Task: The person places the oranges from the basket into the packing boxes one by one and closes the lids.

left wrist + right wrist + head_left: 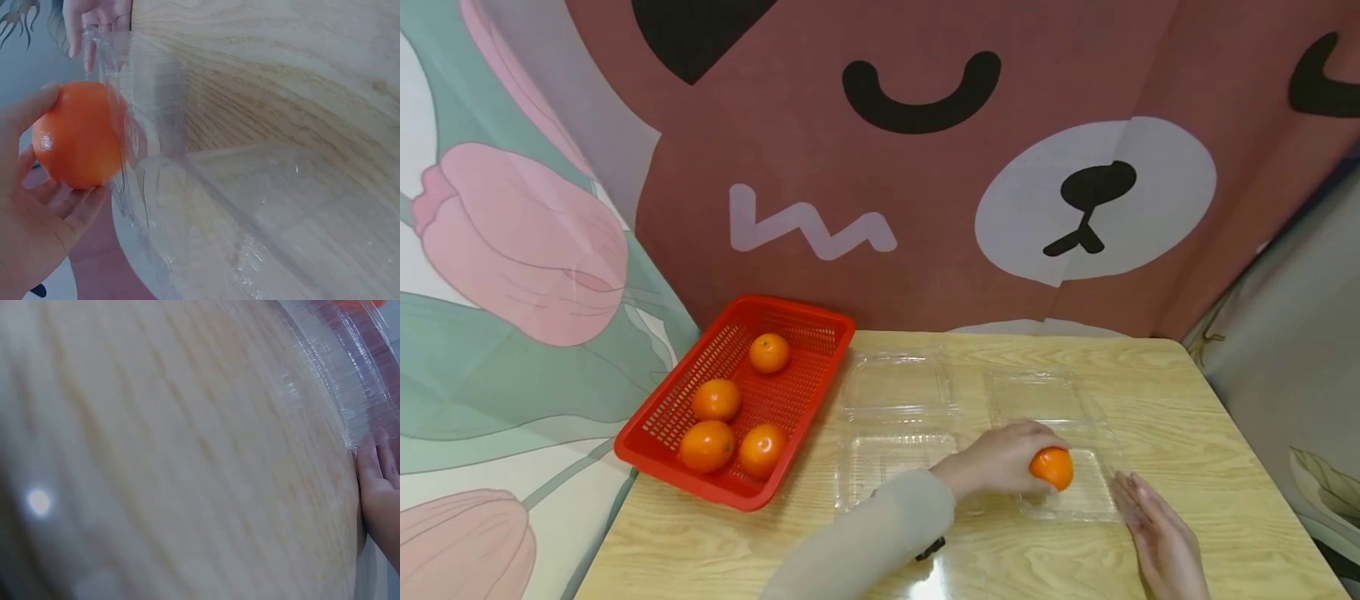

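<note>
My left hand [1006, 460] grips an orange [1052, 468] above the base of the right clear plastic clamshell box [1086, 500]. In the left wrist view, thumb and fingers curl round the orange [80, 134] beside the box's transparent wall [134, 150]. That box lies with its lid [1037, 396] folded back. At its right side, my right hand [1161, 533] rests with fairly straight fingers touching the wall. The right wrist view has this hand [382, 487] at its right edge, by the box's corner.
A red plastic basket [827, 367] with several oranges stands at the table's left. Between it and the right box lies another opened clear clamshell box [898, 383]. A small black object [931, 548] is near the left sleeve. A printed cloth [925, 208] hangs behind the wooden table [1210, 433].
</note>
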Demonstrator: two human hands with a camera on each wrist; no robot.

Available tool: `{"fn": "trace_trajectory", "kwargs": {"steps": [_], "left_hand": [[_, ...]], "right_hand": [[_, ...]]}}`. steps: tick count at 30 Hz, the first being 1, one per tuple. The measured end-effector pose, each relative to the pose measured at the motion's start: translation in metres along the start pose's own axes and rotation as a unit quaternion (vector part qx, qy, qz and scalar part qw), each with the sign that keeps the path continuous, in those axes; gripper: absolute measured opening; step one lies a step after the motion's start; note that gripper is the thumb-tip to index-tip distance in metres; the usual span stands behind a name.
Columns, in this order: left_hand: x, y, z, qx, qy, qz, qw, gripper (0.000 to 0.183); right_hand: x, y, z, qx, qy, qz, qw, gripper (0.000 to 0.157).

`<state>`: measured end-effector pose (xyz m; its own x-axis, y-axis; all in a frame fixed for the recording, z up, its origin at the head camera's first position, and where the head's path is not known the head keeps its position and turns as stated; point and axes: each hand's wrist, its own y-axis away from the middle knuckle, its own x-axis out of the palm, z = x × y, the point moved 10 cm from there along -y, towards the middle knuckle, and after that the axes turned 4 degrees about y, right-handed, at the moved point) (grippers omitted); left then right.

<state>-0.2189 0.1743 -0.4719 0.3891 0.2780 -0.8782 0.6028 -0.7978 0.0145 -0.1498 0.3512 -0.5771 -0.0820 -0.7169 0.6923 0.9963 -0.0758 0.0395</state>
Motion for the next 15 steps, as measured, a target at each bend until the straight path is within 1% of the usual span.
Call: {"fn": "trace_trajectory", "kwargs": {"steps": [7,11,15], "left_hand": [[0.016,-0.012,-0.001,-0.004,-0.017,0.031,0.9994,0.062],[0.024,-0.016,-0.003,-0.004,-0.041,0.044,0.9982,0.063],[0.030,-0.018,-0.004,-0.004,-0.049,0.048,0.9976,0.063]], "right_hand": [[0.002,0.000,0.001,-0.014,-0.019,0.023,0.999,0.036],[0.003,0.000,0.001,-0.017,-0.018,0.021,0.999,0.036],[0.002,0.000,0.001,-0.020,-0.015,0.020,0.999,0.037]]}}
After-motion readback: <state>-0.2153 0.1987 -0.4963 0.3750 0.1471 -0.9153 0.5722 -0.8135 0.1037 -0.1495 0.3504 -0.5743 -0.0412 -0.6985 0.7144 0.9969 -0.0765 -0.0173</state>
